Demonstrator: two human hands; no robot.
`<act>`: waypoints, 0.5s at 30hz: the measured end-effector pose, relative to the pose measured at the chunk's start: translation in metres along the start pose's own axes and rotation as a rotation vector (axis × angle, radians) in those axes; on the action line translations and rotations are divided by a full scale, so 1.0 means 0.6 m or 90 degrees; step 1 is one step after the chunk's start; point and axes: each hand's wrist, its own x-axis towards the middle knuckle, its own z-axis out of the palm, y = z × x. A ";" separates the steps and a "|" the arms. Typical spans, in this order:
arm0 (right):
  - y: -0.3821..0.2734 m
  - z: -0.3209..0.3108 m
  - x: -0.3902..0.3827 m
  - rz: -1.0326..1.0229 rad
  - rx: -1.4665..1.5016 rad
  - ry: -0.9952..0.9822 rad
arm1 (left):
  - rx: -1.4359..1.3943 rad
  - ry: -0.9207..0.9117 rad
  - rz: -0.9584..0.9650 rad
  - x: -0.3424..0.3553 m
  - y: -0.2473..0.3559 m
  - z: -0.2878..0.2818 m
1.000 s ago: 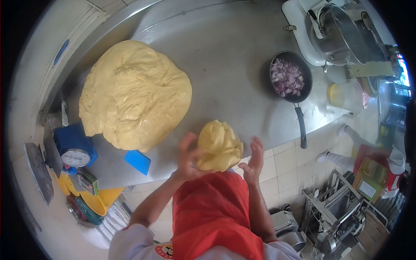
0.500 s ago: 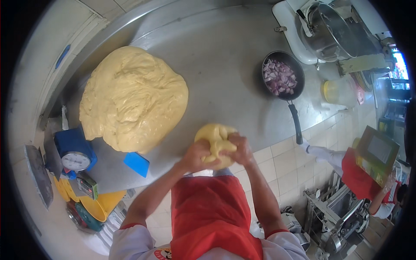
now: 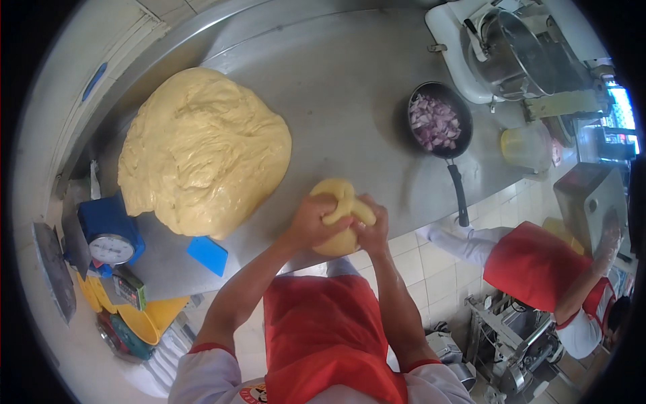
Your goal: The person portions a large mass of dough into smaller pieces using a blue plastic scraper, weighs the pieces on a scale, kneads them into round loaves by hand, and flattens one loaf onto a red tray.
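Note:
Between my hands is a smaller lump of yellow dough (image 3: 334, 246), close to the front edge of the steel table (image 3: 336, 114). My left hand (image 3: 316, 221) grips its left side, fingers curled into it. On the right side my right hand (image 3: 372, 227) closes round a folded end that bulges over the fingers. A much larger mound of the same dough (image 3: 205, 151) rests on the table to the left, apart from my hands. A blue dough scraper (image 3: 207, 255) lies flat beside that mound, near the front edge.
A black frying pan (image 3: 465, 121) of chopped purple onion stands at right, handle over the edge. Behind it is a mixer with a steel bowl (image 3: 515, 57). A blue dial scale (image 3: 111, 232) sits at left. A co-worker in a red apron (image 3: 535, 266) carries a box-like thing at right.
The small dough lump has been folded and squeezed, and my hands have shifted slightly right. The co-worker has moved left and turned the carried box.

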 end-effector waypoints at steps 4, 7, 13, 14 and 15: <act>0.035 -0.021 -0.072 -0.071 -0.334 -0.178 | 0.141 -0.016 0.040 -0.105 -0.013 -0.012; 0.029 -0.023 -0.084 -0.231 -0.363 -0.030 | 0.274 0.016 0.129 -0.087 0.019 -0.023; 0.051 0.000 -0.046 -0.162 -0.119 0.016 | 0.295 -0.199 0.145 -0.034 -0.034 -0.015; 0.047 0.008 -0.038 -0.163 -0.120 0.017 | 0.218 -0.164 0.094 -0.036 -0.040 -0.010; 0.041 0.016 -0.031 -0.167 -0.126 0.001 | 0.218 -0.165 0.095 -0.042 -0.047 -0.010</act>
